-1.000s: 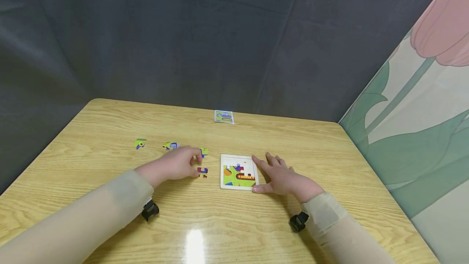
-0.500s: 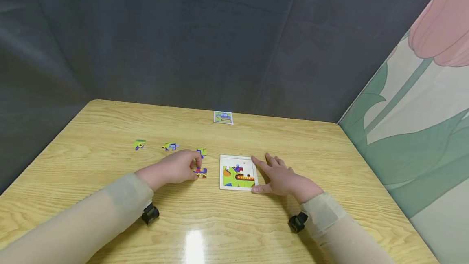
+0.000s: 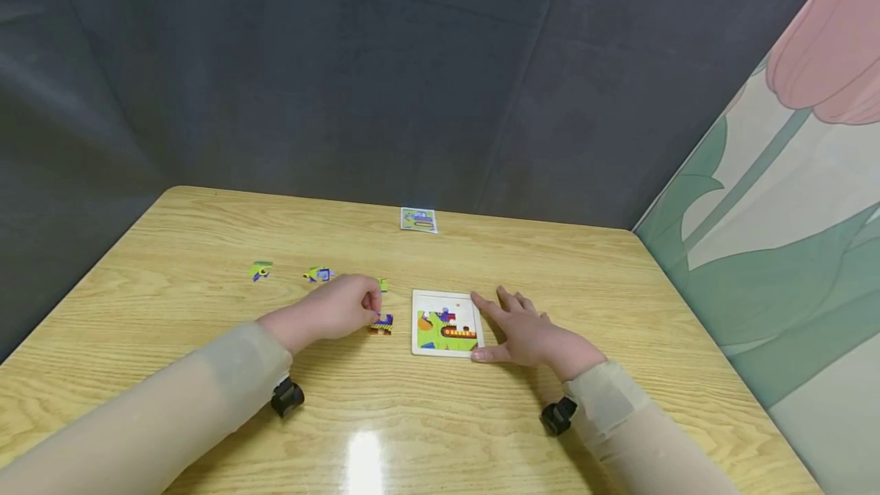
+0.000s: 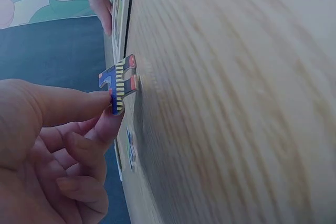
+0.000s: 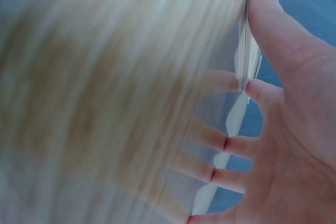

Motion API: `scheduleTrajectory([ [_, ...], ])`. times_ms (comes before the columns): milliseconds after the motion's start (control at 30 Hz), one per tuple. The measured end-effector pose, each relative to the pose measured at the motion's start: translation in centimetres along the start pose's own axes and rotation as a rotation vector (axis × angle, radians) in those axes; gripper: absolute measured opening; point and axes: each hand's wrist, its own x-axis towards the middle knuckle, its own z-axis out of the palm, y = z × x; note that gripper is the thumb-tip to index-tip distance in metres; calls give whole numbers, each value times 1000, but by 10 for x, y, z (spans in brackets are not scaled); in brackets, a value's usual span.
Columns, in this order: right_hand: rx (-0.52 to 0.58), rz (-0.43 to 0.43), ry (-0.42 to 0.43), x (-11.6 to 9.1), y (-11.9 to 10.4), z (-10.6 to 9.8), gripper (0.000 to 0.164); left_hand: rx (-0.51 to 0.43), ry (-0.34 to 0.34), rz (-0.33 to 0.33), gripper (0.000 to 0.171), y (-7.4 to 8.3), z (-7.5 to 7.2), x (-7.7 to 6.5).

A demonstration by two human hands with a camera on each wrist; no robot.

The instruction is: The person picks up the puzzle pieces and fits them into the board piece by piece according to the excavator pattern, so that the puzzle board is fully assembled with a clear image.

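Note:
My left hand (image 3: 337, 308) pinches a jigsaw piece (image 4: 119, 85) between thumb and index finger. The piece is blue with a yellow-and-black striped band and red bits, and the left wrist view has it tilted up close over the table. To its right lies a square white puzzle tray (image 3: 435, 301), its lower part filled with green, orange and red pieces and its upper part bare. Along the tray's right side rests my right hand (image 3: 525, 334), fingers spread, with thumb and index fingertips at the rim. In the right wrist view its fingertips touch the tabletop.
Beyond the left hand lies a green-and-blue jigsaw piece (image 3: 383, 283), partly hidden by the fingers. Farther left are a yellow-and-blue piece (image 3: 319, 274) and a green piece (image 3: 260, 270). A picture card (image 3: 418, 220) lies near the wooden table's (image 3: 550, 258) back edge, before a dark curtain.
The left fingers have closed on the striped jigsaw piece, which shifted slightly left and then back to the right with the hand. The right hand and tray have stayed in place.

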Motion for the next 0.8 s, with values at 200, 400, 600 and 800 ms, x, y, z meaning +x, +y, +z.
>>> scheduleTrajectory([
  [200,2,-1,-5,0,0,1,100,-37,4,13,16,8,3,10],
  [400,-4,-3,2,1,1,1,100,-116,19,27,14,29,9,22],
  [600,-13,6,-1,2,1,1,100,-168,7,58,13,44,21,39],
  [800,-8,-3,3,0,1,-1,99,-216,-23,63,12,59,34,54],
])
